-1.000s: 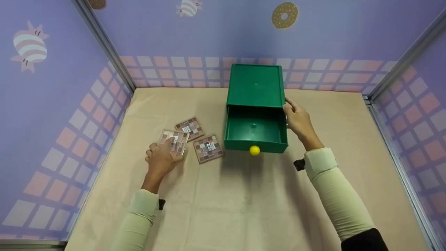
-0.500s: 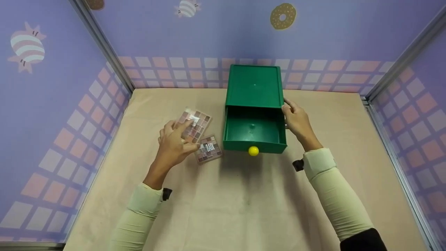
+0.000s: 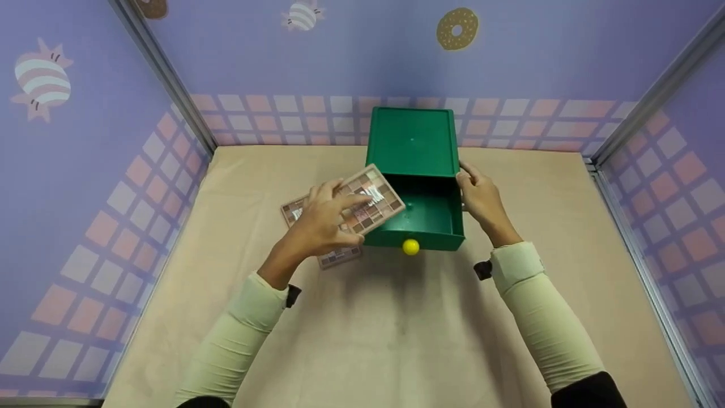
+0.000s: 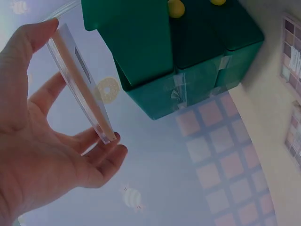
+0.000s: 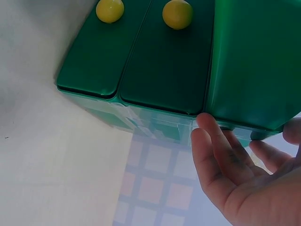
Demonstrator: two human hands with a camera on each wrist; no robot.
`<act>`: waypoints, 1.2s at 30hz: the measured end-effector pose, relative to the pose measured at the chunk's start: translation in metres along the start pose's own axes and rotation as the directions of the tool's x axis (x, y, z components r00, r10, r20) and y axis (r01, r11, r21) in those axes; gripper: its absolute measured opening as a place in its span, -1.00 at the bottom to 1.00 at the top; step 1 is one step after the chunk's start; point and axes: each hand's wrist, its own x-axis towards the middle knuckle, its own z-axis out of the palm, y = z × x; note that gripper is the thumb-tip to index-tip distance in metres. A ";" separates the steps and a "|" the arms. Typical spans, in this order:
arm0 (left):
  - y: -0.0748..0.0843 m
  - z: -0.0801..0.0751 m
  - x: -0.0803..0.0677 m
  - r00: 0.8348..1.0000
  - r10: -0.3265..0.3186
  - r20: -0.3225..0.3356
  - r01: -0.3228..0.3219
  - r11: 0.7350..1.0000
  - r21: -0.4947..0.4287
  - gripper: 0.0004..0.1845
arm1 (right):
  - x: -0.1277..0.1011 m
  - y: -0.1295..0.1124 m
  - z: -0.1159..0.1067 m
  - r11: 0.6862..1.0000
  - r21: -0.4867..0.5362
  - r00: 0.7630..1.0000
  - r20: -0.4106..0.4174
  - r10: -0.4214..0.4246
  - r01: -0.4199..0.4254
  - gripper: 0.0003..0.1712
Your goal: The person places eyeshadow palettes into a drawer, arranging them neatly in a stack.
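Note:
My left hand [image 3: 317, 226] pinches a square eyeshadow palette [image 3: 382, 207] by its edges, the index finger lying over its clear lid. The palette is tilted above the left edge of an open green drawer [image 3: 436, 241], whose visible interior holds nothing. In the left wrist view the palette [image 4: 77, 80] appears edge-on between thumb and fingers. My right hand [image 3: 486, 205] rests against the right side of the green drawer cabinet [image 3: 412, 141]; its fingers [image 5: 221, 155] touch the side wall in the right wrist view. Two more palettes lie on the table, partly behind my left hand.
One tabletop palette [image 3: 291, 211] lies left of the drawer, the other [image 3: 340, 259] near its front-left corner. Two lower drawers [image 5: 164, 70] with yellow knobs are closed. A yellow knob [image 3: 410, 247] sticks out from the top drawer. Patterned walls enclose the cloth-covered table [image 3: 396, 340].
My left hand has lifted the palette and carried it rightward, from above the other palettes to the open drawer's left edge. The right hand has stayed at the cabinet's side.

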 end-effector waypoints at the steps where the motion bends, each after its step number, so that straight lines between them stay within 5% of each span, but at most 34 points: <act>1: 0.002 0.000 0.003 1.000 0.017 0.019 -0.018 1.000 0.003 -0.24 | 0.000 0.000 0.000 1.000 0.000 1.000 0.000 0.000 0.000 -0.37; 5: 0.008 -0.001 0.016 0.991 0.087 0.097 -0.089 0.996 0.016 -0.31 | 0.000 0.000 0.000 1.000 -0.002 1.000 0.006 -0.002 0.002 -0.36; 12: 0.012 -0.003 0.038 0.953 0.177 0.245 -0.175 0.984 -0.028 -0.38 | 0.000 0.001 0.000 1.000 0.024 1.000 0.012 -0.001 0.001 -0.36; 27: 0.018 -0.005 0.068 0.920 0.193 0.341 -0.195 0.980 -0.029 -0.36 | -0.001 0.000 -0.001 1.000 -0.004 1.000 -0.004 -0.005 0.005 -0.36; 36: 0.019 0.000 0.069 0.898 0.242 0.367 -0.239 0.969 -0.052 -0.28 | -0.001 0.000 0.000 0.999 -0.032 1.000 -0.010 -0.012 0.012 -0.35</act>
